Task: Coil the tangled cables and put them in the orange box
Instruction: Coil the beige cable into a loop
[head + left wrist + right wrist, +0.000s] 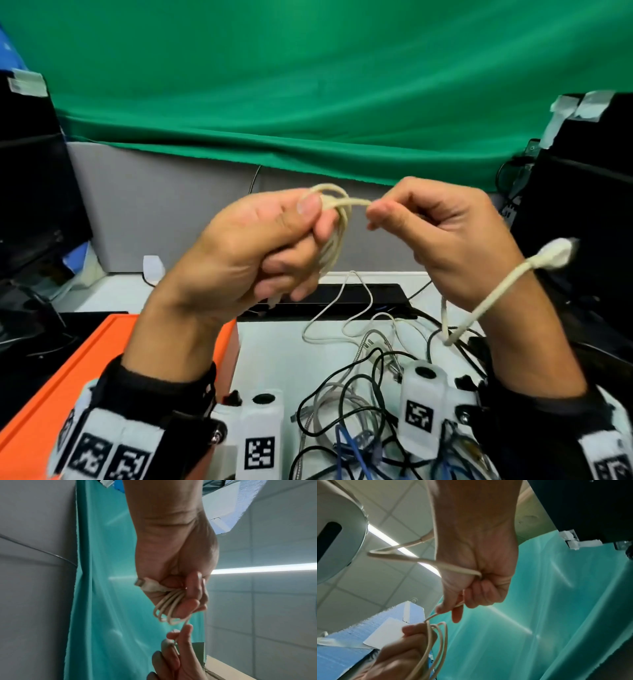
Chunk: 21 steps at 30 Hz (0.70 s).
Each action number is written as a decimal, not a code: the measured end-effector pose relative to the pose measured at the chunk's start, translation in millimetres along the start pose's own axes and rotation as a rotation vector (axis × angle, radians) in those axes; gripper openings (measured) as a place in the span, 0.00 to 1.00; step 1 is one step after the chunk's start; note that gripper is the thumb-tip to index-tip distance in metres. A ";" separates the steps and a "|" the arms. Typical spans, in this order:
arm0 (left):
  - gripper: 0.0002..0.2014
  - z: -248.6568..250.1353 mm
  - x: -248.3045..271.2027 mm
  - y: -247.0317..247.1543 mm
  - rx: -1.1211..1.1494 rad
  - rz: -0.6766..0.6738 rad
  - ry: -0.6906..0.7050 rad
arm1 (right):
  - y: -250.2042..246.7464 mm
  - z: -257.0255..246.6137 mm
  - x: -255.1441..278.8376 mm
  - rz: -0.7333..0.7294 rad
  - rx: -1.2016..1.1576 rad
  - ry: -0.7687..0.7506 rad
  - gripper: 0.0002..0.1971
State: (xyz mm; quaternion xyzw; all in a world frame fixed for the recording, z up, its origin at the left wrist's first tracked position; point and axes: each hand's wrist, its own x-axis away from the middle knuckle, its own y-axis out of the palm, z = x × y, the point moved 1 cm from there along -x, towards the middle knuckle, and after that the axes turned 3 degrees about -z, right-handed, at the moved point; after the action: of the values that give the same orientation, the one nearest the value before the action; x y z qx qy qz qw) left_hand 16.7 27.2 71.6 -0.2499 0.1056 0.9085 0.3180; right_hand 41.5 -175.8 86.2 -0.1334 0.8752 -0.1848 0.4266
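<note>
My left hand is raised above the table and grips a small coil of cream cable, its loops held between thumb and fingers. The left wrist view shows the loops and one plug poking out of the fist. My right hand pinches the free strand just right of the coil. The cable's tail runs through that fist and ends in a cream plug hanging by the right wrist. The orange box sits at lower left.
A tangle of black, grey, white and blue cables lies on the white table below my hands. A black flat device lies behind it. Dark monitors stand at both sides, with a green cloth behind.
</note>
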 end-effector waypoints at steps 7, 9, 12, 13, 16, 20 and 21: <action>0.21 -6.3 -16.5 -2.5 0.827 0.101 0.279 | 18.4 16.8 -1.9 -0.162 0.243 0.131 0.08; 0.23 -6.3 -19.9 -4.3 0.735 0.287 0.363 | 28.3 16.2 -0.2 -0.275 0.319 0.203 0.09; 0.16 -3.0 -17.7 -6.6 -0.013 0.517 0.474 | 45.2 6.4 2.7 -0.448 0.404 0.210 0.11; 0.13 -3.8 -15.4 -8.2 -0.374 0.546 0.475 | 49.2 2.1 3.1 -0.495 0.420 0.204 0.12; 0.13 -12.3 -8.0 -14.6 -1.288 0.503 0.294 | 49.4 -3.4 4.2 -0.556 0.437 0.191 0.17; 0.19 -12.3 -4.5 -19.9 -1.458 0.322 0.000 | 27.5 -6.8 5.1 -0.481 0.376 0.216 0.14; 0.19 -11.4 -4.2 -18.9 -1.388 0.295 -0.053 | 20.7 -7.5 5.2 -0.445 0.355 0.214 0.13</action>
State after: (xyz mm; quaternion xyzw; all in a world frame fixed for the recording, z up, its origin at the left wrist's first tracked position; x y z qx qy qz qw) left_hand 35.9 35.6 63.5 -0.3557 -0.4727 0.8053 -0.0387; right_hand 30.8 -157.8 77.8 -0.2252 0.8185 -0.4368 0.2977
